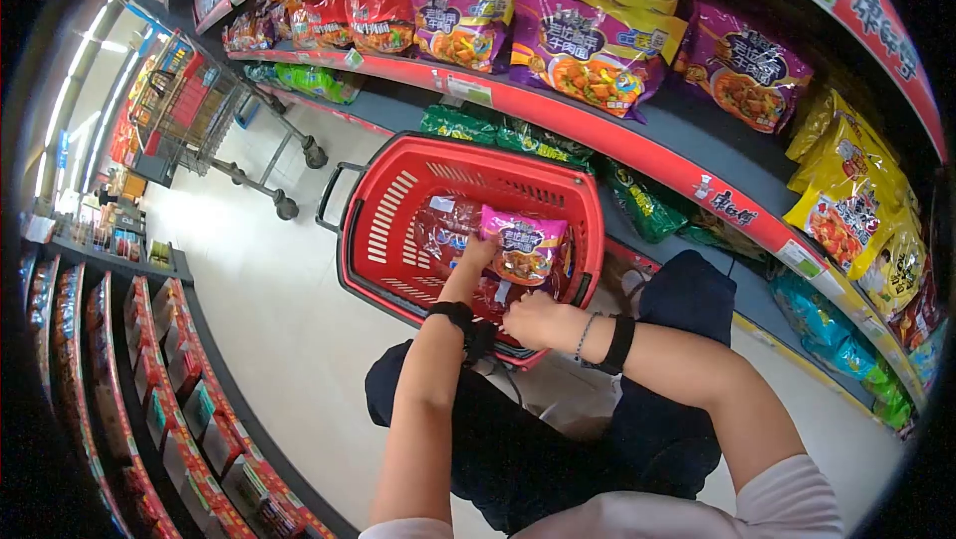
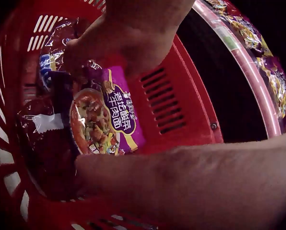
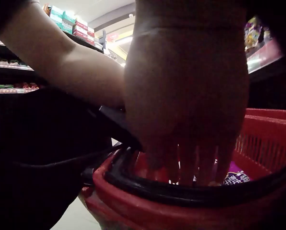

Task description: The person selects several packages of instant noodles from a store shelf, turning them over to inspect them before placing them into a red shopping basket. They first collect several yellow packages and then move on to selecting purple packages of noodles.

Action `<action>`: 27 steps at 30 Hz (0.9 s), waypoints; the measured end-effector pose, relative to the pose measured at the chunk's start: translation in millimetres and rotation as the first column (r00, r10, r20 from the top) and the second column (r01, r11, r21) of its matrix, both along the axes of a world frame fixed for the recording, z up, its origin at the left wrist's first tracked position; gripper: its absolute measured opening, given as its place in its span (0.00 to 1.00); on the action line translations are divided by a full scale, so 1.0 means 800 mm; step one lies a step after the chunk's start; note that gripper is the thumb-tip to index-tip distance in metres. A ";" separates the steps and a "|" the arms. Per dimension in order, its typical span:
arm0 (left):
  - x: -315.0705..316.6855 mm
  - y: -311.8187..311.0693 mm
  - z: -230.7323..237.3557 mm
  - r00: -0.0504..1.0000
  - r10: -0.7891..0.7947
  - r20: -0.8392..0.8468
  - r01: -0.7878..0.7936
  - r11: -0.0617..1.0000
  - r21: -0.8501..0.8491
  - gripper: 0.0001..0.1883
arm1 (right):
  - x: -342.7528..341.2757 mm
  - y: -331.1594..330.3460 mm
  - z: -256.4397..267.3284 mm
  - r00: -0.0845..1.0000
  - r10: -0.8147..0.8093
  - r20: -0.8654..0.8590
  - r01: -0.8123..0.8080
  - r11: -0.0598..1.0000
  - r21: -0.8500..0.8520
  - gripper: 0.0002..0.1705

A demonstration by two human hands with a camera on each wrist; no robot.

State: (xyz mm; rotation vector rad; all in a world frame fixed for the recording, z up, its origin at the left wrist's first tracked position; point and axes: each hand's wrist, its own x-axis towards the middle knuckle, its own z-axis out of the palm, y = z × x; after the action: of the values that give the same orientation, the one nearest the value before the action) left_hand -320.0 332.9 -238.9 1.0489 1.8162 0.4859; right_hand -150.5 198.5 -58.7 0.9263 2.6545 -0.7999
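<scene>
A purple instant noodle packet (image 1: 523, 245) lies on top of the goods inside a red shopping basket (image 1: 383, 166). The left hand (image 1: 480, 252) grips the packet's left edge; in the left wrist view that hand (image 2: 133, 45) reaches in from the top and hides part of the wrapper. Near the packet's lower edge is the right hand (image 1: 538, 320), over the near rim. Its fingers point down with gaps between them in the right wrist view (image 3: 191, 158). Glossy dark red packs (image 2: 42, 120) with a white label lie beside and under the purple packet.
Shelves of noodle packets (image 1: 597, 51) run along the right, close to the basket. A shopping cart (image 1: 189, 121) stands on the aisle floor (image 1: 239, 280) at far left. Another shelf rack (image 1: 149, 370) lines the left side. The person's dark-clothed knees (image 1: 687, 300) are close to the basket.
</scene>
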 end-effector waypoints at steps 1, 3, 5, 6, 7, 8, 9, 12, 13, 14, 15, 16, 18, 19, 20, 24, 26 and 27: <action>-0.001 -0.001 0.001 1.000 0.006 0.004 -0.006 1.000 0.000 0.34 | -0.003 0.002 -0.003 0.999 0.029 0.026 -0.030 0.999 0.024 0.14; 0.000 -0.005 0.004 0.991 -0.108 0.075 0.105 0.994 0.037 0.30 | -0.006 0.003 -0.005 0.999 0.030 0.030 -0.031 0.999 0.040 0.14; 0.015 -0.013 0.035 0.993 -0.043 0.109 0.056 0.991 -0.118 0.27 | -0.005 0.004 -0.004 0.999 0.031 0.033 -0.033 0.998 0.057 0.14; 0.019 -0.014 0.033 0.993 -0.038 0.113 0.051 0.992 -0.118 0.27 | -0.005 0.005 -0.002 0.999 0.039 0.025 -0.040 0.998 0.040 0.14; 0.020 -0.016 0.032 0.985 -0.119 0.121 0.124 0.991 -0.040 0.27 | -0.004 0.006 0.000 0.999 0.047 0.016 -0.047 0.999 0.023 0.14; 0.022 -0.017 0.032 0.972 -0.200 0.121 0.197 0.980 0.037 0.26 | -0.002 0.008 0.002 0.999 0.051 0.015 -0.051 0.998 0.022 0.14; 0.043 -0.033 0.094 0.973 -0.225 -0.041 0.226 0.974 0.023 0.25 | 0.001 0.012 0.006 0.999 0.034 0.025 -0.034 0.999 0.002 0.13; 0.046 -0.038 0.092 0.956 -0.266 -0.127 0.291 0.917 0.273 0.25 | 0.018 0.023 0.007 0.999 -0.037 -0.011 0.037 0.999 0.000 0.13; 0.048 -0.038 0.091 0.978 -0.205 -0.042 0.208 0.930 0.305 0.23 | 0.022 0.029 0.001 0.996 -0.082 -0.017 0.083 0.995 0.059 0.13; 0.045 -0.035 0.091 0.978 -0.205 -0.041 0.208 0.928 0.308 0.23 | 0.028 0.035 -0.003 0.992 -0.127 -0.027 0.129 0.985 0.118 0.13; 0.039 -0.034 0.106 0.979 -0.203 0.005 0.190 0.925 0.329 0.20 | 0.036 0.036 0.006 0.978 -0.188 -0.085 0.200 0.964 0.173 0.15; 0.033 -0.034 0.126 0.978 -0.201 0.050 0.171 0.922 0.348 0.18 | 0.044 0.039 0.017 0.959 -0.243 -0.149 0.272 0.936 0.223 0.17; 0.034 -0.056 0.225 0.971 -0.195 0.140 0.135 0.925 0.354 0.15 | 0.056 0.049 0.028 0.918 -0.326 -0.224 0.380 0.886 0.267 0.21; 0.024 -0.059 0.240 0.955 -0.166 0.246 0.074 0.935 0.346 0.15 | 0.060 0.051 0.020 0.864 -0.373 -0.336 0.488 0.785 0.382 0.25; 0.011 -0.062 0.252 0.927 -0.137 0.350 0.014 0.943 0.332 0.14 | 0.061 0.051 0.034 0.795 -0.443 -0.416 0.596 0.701 0.393 0.29; -0.020 -0.094 0.312 0.695 0.008 0.719 -0.181 0.970 0.164 0.18 | 0.072 0.062 0.060 0.545 -0.523 -0.655 0.792 0.577 0.199 0.31; -0.029 -0.108 0.325 0.643 0.035 0.765 -0.218 0.966 0.139 0.18 | 0.072 0.064 0.063 0.414 -0.541 -0.732 0.843 0.532 0.083 0.31; -0.031 -0.112 0.326 0.644 0.034 0.764 -0.222 0.964 0.144 0.18 | 0.071 0.064 0.068 0.213 -0.666 -0.715 0.719 0.602 -0.346 0.30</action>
State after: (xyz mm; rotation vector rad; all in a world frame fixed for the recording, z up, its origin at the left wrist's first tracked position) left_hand -345.1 243.5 22.1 0.6838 1.0781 1.0685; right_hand -93.9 249.7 -4.5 2.4040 2.8067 -1.6883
